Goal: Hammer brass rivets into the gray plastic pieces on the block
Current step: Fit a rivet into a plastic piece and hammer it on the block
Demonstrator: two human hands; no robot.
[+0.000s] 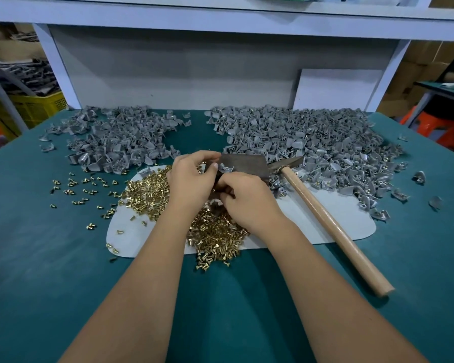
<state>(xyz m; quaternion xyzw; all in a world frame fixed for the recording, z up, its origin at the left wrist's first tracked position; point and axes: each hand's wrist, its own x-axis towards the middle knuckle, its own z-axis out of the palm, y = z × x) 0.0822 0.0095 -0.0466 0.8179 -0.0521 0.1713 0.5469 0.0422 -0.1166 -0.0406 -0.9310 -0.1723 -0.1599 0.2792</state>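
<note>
Both hands together at the dark block (243,165), mid-counter: left hand (192,179) pinching a gray piece (227,168) on it, right hand (247,199) curled, contents hidden. Rivets (215,231) heaped just nearside; hammer (325,216) lying rightward.

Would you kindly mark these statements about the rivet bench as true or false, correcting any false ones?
1. The hammer is gripped in the right hand. False: it lies on the table, head by the block, and no hand holds it.
2. Both hands are together at the block. True; the left hand and right hand meet at its near edge.
3. Gray pieces lie in two piles, a left pile and a right pile. True.
4. The rivets sit in a yellow crate. False: they are heaped loose on the white mat and the green table.
5. The hammer has a wooden handle. True.
</note>
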